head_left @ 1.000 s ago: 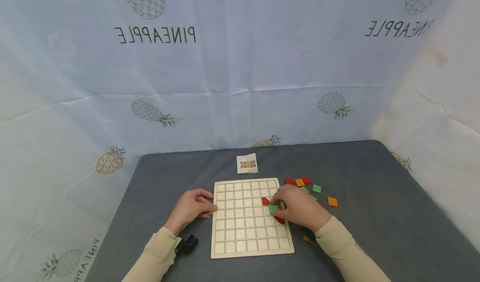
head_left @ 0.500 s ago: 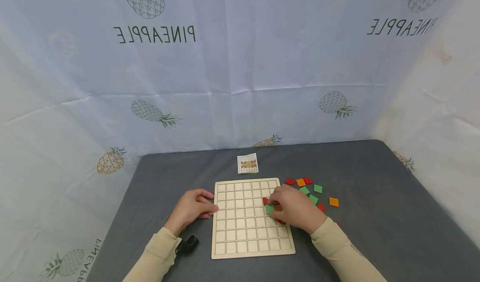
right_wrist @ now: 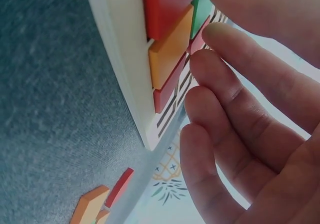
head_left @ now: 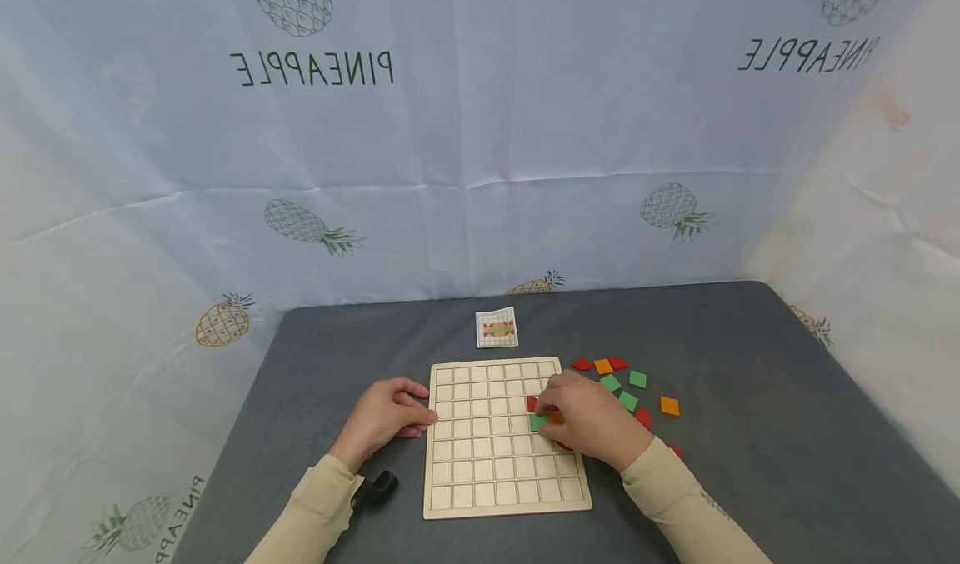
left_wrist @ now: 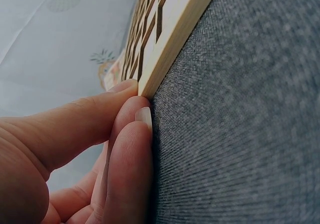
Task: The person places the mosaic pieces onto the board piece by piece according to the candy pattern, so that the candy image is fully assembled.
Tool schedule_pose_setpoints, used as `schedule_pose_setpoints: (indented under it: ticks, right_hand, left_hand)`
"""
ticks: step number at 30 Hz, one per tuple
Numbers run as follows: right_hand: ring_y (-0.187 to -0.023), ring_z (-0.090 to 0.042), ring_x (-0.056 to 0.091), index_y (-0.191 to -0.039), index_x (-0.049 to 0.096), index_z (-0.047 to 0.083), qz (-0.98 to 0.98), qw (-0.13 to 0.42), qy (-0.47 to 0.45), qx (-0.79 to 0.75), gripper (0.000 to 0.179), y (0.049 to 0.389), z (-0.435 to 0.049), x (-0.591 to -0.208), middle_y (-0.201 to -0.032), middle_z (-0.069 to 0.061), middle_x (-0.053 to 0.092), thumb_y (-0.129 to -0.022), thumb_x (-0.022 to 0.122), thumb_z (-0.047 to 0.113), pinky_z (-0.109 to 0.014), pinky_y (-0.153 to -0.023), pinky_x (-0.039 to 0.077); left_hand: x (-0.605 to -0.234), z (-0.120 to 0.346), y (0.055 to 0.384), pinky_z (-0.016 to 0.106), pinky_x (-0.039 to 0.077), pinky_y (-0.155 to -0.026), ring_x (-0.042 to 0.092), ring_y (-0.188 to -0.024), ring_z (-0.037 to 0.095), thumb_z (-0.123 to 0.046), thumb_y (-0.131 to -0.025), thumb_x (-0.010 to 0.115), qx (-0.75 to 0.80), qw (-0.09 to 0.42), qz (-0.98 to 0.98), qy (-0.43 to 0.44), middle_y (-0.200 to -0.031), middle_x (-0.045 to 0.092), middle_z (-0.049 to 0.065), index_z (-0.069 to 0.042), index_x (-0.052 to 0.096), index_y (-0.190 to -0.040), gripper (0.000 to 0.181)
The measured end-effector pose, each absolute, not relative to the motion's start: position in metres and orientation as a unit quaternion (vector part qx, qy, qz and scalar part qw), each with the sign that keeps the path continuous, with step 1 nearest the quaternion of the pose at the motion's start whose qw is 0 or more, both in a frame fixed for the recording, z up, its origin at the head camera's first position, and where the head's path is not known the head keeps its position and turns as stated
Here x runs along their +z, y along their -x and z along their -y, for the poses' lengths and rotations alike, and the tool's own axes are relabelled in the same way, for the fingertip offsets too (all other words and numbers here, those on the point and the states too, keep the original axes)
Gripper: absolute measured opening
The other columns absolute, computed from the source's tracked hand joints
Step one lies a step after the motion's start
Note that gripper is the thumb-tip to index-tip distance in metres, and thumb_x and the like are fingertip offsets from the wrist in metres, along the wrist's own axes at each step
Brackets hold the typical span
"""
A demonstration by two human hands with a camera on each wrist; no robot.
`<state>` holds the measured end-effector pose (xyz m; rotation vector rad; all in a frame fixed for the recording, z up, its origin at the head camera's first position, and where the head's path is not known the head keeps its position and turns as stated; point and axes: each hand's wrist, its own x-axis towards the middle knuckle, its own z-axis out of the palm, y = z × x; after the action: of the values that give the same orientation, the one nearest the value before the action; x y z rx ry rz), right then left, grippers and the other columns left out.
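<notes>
A pale wooden grid board (head_left: 491, 472) lies on the table. My left hand (head_left: 386, 410) grips its left edge; in the left wrist view the thumb (left_wrist: 75, 126) is at the top rim, with curled fingers against the side. Over the board's right side, my right hand (head_left: 588, 414) pinches a green square tile (head_left: 537, 422) between thumb and index finger, down at the grid. Around that tile sit a red tile (head_left: 532, 403) and an orange tile (head_left: 556, 416), partly covered by the hand. The right wrist view shows red tiles (right_wrist: 170, 84) either side of the orange one.
Right of the board lie loose green tiles (head_left: 637, 379), orange tiles (head_left: 670, 406) and red tiles (head_left: 642, 416). A printed pattern card (head_left: 497, 328) lies behind the board. A black curved object (head_left: 378, 489) is by the left wrist. A pineapple-print curtain (head_left: 465, 131) hangs behind the table.
My right hand has shifted slightly left and toward me, bringing the green tile down to the grid beside the orange tile. The left hand stays at the board's edge.
</notes>
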<state>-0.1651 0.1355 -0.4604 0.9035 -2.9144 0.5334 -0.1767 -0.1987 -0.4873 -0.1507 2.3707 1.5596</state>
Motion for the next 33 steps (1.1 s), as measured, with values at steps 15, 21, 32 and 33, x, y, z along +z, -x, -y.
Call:
schedule_pose_setpoints:
  ticks: [15, 21, 32, 33]
  right_hand:
    - [-0.086, -0.004, 0.055, -0.091, 0.079, 0.024, 0.942, 0.004, -0.284, 0.178, 0.011, 0.165, -0.134, -0.46, -0.09, 0.011, 0.066, -0.082, 0.086, 0.025, -0.022, -0.068, 0.052]
    - [-0.084, -0.008, 0.056, -0.095, 0.078, 0.022, 0.935, -0.008, -0.288, 0.208, 0.013, 0.165, -0.144, -0.453, -0.092, 0.008, 0.067, -0.085, 0.085, 0.026, -0.02, -0.067, 0.05]
    - [-0.088, -0.007, 0.061, -0.099, 0.077, 0.025, 0.961, -0.001, -0.228, 0.156, 0.017, 0.162, -0.206, -0.446, -0.097, 0.014, 0.068, -0.084, 0.085, 0.026, -0.027, -0.075, 0.056]
    - [-0.088, -0.007, 0.061, -0.098, 0.077, 0.025, 0.963, -0.002, -0.223, 0.153, 0.016, 0.162, -0.212, -0.447, -0.097, 0.014, 0.068, -0.084, 0.086, 0.026, -0.027, -0.076, 0.056]
  left_hand:
    - [-0.485, 0.197, 0.175, 0.033, 0.064, -0.068, 0.074, -0.072, 0.018, -0.015, -0.079, 0.089, 0.543, 0.149, -0.825, 0.055, -0.088, 0.076, 0.008, -0.004, 0.068, -0.116, 0.045]
    - [-0.485, 0.197, 0.175, 0.033, 0.064, -0.068, 0.074, -0.072, 0.018, -0.015, -0.079, 0.089, 0.548, 0.149, -0.822, 0.049, -0.088, 0.076, 0.009, -0.003, 0.068, -0.117, 0.045]
    - [-0.483, 0.198, 0.174, 0.033, 0.064, -0.067, 0.073, -0.073, 0.019, -0.016, -0.08, 0.089, 0.542, 0.145, -0.827, 0.04, -0.086, 0.077, 0.009, -0.002, 0.067, -0.118, 0.046]
    - [-0.483, 0.199, 0.173, 0.033, 0.064, -0.068, 0.073, -0.073, 0.019, -0.016, -0.08, 0.089, 0.542, 0.147, -0.826, 0.043, -0.086, 0.077, 0.009, -0.002, 0.067, -0.118, 0.046]
